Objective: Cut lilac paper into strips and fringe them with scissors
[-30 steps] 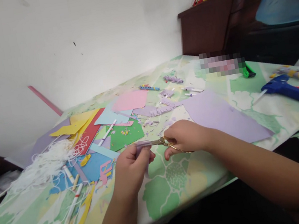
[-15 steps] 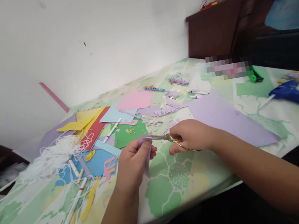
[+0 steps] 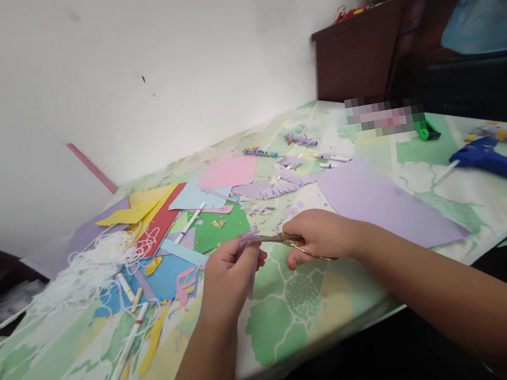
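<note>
My left hand (image 3: 227,279) pinches a narrow lilac paper strip (image 3: 249,262) above the table's near edge. My right hand (image 3: 322,235) grips small gold-handled scissors (image 3: 277,238), whose blades meet the top of the strip. Both hands hover close together over the green-patterned tablecloth (image 3: 284,314). A large lilac sheet (image 3: 377,202) lies just right of my right hand. Fringed lilac cuttings (image 3: 277,189) lie on the cloth behind the hands.
Coloured paper sheets (image 3: 165,217), white string (image 3: 87,270) and markers (image 3: 124,348) are scattered at left. A blue glue gun (image 3: 501,161) with its black cord lies at right, a green object (image 3: 425,129) behind it. A dark wooden cabinet (image 3: 366,48) stands beyond the table.
The scissor blades have closed on the strip's top edge. My hands stayed nearly in place, and the view shifted slightly.
</note>
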Tool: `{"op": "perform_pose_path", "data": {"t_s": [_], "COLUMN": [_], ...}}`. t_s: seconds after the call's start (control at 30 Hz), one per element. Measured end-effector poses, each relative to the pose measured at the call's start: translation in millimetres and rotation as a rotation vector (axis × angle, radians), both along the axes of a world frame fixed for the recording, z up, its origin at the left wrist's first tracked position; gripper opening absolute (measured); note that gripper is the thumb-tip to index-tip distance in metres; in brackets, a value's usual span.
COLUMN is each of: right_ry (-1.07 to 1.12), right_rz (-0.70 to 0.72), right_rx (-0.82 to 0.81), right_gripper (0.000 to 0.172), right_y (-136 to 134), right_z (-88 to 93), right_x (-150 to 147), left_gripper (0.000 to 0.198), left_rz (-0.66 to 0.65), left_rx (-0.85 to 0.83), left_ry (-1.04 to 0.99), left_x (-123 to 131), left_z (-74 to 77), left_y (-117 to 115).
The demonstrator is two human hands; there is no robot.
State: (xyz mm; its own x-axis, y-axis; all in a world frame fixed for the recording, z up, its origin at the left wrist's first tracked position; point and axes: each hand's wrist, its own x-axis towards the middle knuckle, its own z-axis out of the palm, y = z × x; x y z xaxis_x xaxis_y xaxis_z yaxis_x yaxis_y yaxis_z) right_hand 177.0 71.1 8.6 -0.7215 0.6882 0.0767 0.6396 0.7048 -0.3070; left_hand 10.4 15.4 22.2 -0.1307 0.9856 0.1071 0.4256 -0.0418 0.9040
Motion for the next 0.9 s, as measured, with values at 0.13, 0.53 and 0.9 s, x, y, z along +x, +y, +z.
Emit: {"op": "perform_pose_path", "data": {"t_s": [0.13, 0.53, 0.9], "right_ry": [0.005, 0.012, -0.012], "right_rz": [-0.007, -0.004, -0.073], "right_rx": [0.019, 0.046, 0.083], "right_gripper": [0.052, 0.050, 0.049], "right_y": [0.7, 2.1, 2.3], "right_z": [-0.6, -1.1, 2.8], "right_x": [0.2, 0.0, 1.2], "left_gripper": [0.023, 0.023, 0.019], "left_rz": [0.008, -0.075, -0.137], "left_rx": [-0.019, -0.047, -0.134], "left_ry": [0.007, -0.069, -0.293], "left_x": [-1.4, -7.6, -5.4], "left_z": [-0.6, -6.4, -6.6], "left_y": [0.0, 0.9, 3.8]}}
